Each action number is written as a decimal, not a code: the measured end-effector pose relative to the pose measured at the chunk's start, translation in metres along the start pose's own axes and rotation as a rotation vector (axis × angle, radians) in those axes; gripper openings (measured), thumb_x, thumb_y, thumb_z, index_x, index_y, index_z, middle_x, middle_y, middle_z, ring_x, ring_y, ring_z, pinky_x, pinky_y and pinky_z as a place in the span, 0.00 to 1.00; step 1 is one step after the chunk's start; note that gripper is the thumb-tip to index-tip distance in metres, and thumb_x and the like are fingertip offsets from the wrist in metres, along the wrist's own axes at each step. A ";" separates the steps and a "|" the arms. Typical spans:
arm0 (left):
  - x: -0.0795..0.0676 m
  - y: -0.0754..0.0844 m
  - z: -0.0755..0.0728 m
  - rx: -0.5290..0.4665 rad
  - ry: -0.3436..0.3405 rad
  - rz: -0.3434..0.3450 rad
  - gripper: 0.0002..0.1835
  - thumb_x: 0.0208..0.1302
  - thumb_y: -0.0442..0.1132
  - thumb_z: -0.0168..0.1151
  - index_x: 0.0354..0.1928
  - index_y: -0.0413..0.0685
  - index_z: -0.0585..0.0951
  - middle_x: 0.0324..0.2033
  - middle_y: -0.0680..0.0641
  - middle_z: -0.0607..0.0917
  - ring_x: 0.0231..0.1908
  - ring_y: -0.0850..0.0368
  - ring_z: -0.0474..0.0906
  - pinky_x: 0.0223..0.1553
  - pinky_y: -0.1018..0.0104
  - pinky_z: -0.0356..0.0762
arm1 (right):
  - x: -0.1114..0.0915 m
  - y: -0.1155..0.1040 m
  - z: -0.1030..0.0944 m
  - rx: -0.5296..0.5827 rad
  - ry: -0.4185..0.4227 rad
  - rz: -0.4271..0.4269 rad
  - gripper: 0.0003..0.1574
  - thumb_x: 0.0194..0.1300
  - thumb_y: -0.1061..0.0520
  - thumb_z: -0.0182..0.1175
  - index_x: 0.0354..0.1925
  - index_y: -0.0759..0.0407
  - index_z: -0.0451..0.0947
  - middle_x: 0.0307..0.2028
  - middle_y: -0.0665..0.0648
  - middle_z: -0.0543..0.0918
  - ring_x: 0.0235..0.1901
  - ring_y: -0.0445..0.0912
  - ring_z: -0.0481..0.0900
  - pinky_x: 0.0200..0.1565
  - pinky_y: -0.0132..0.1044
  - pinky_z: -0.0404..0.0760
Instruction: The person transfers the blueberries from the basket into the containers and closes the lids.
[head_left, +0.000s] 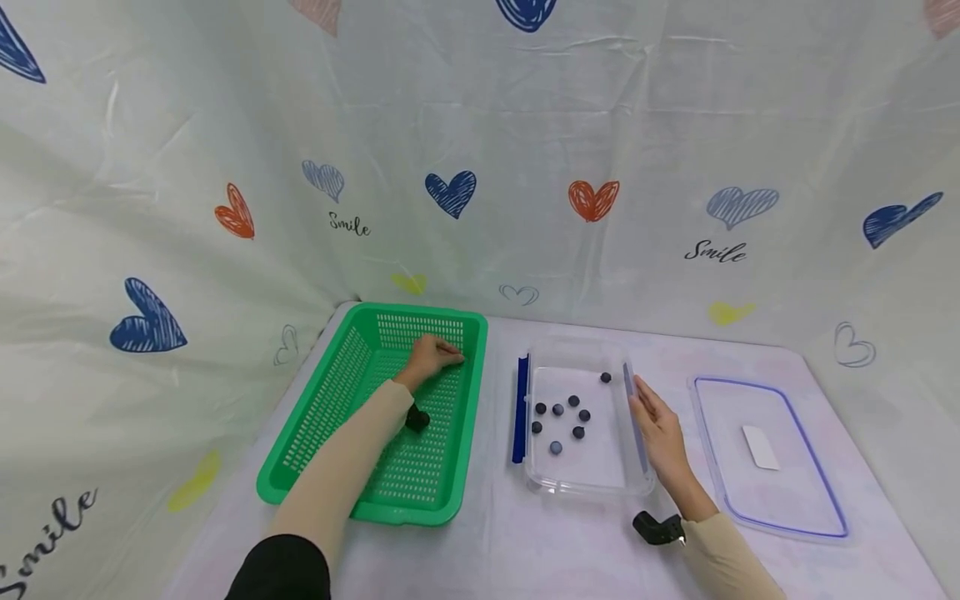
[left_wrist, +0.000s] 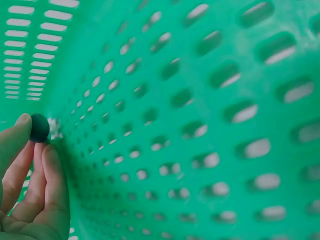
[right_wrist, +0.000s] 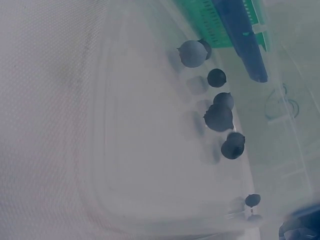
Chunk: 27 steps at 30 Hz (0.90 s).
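Observation:
Inside the green slotted basket [head_left: 471,417], my left hand [head_left: 429,360] reaches toward the far right corner. Thumb and fingertips pinch a dark blueberry [left_wrist: 40,128] near the basket's wall in the left wrist view. To the right stands a clear plastic container [head_left: 585,487], lidless, with several blueberries [head_left: 578,432] scattered over its floor. My right hand [head_left: 662,433] rests against the container's right side with its fingers straight. From the right wrist, a large pale-blue berry [right_wrist: 192,54] and several darker ones show through the clear wall.
A clear lid with a blue seal [head_left: 783,531] lies flat at the right, with a white rectangle [head_left: 761,447] within its outline. The container's blue side latch [head_left: 520,408] sticks out toward the basket. Behind the table hangs a heart-print sheet [head_left: 525,258].

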<state>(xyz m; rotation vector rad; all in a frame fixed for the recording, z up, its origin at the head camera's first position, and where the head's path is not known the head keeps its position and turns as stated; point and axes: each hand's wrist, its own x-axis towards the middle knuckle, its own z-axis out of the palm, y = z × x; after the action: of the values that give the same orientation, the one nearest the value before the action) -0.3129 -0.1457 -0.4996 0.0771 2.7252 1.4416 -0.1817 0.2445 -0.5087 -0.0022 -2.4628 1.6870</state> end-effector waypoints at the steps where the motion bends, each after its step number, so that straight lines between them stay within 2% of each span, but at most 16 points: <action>1: 0.001 0.000 -0.002 0.005 -0.004 0.003 0.09 0.62 0.35 0.72 0.40 0.35 0.88 0.39 0.39 0.88 0.40 0.47 0.86 0.44 0.58 0.83 | 0.000 0.000 0.000 0.002 0.000 -0.003 0.35 0.80 0.49 0.49 0.75 0.65 0.57 0.71 0.67 0.62 0.70 0.59 0.61 0.55 0.14 0.62; 6: 0.000 0.002 -0.012 0.047 -0.022 0.038 0.09 0.63 0.36 0.71 0.41 0.36 0.88 0.39 0.41 0.88 0.42 0.47 0.84 0.45 0.56 0.82 | 0.001 0.001 0.001 0.006 0.002 -0.007 0.35 0.80 0.49 0.49 0.75 0.65 0.57 0.71 0.68 0.62 0.70 0.59 0.61 0.53 0.13 0.63; 13: -0.012 0.015 -0.026 0.086 -0.059 0.064 0.10 0.65 0.38 0.70 0.42 0.38 0.89 0.40 0.42 0.88 0.42 0.47 0.83 0.44 0.55 0.82 | 0.001 0.002 0.001 -0.004 -0.004 -0.011 0.35 0.80 0.49 0.49 0.75 0.65 0.57 0.71 0.68 0.63 0.70 0.60 0.62 0.54 0.14 0.63; 18: -0.020 0.022 -0.032 0.068 -0.071 0.074 0.10 0.65 0.38 0.70 0.43 0.38 0.88 0.41 0.42 0.88 0.44 0.47 0.83 0.45 0.56 0.82 | 0.000 -0.002 0.000 0.000 -0.008 -0.007 0.35 0.80 0.50 0.49 0.75 0.65 0.57 0.71 0.68 0.62 0.70 0.60 0.61 0.56 0.17 0.63; 22: -0.026 0.024 -0.036 0.059 -0.089 0.112 0.11 0.65 0.38 0.69 0.44 0.37 0.88 0.41 0.41 0.88 0.42 0.48 0.84 0.45 0.56 0.83 | 0.000 -0.003 0.000 0.000 -0.018 0.002 0.35 0.80 0.50 0.48 0.76 0.64 0.56 0.71 0.68 0.62 0.70 0.59 0.60 0.57 0.17 0.62; 27: -0.032 0.030 -0.042 -0.045 -0.120 0.088 0.12 0.67 0.37 0.68 0.46 0.35 0.87 0.41 0.40 0.88 0.43 0.44 0.85 0.49 0.48 0.82 | -0.001 -0.004 -0.001 0.013 -0.029 0.006 0.35 0.80 0.52 0.48 0.76 0.64 0.55 0.72 0.68 0.61 0.71 0.59 0.59 0.57 0.17 0.62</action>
<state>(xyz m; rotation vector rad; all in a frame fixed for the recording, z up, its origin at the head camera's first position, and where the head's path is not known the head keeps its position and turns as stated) -0.2834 -0.1655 -0.4500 0.2759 2.6229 1.4675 -0.1800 0.2436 -0.5046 0.0165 -2.4750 1.7178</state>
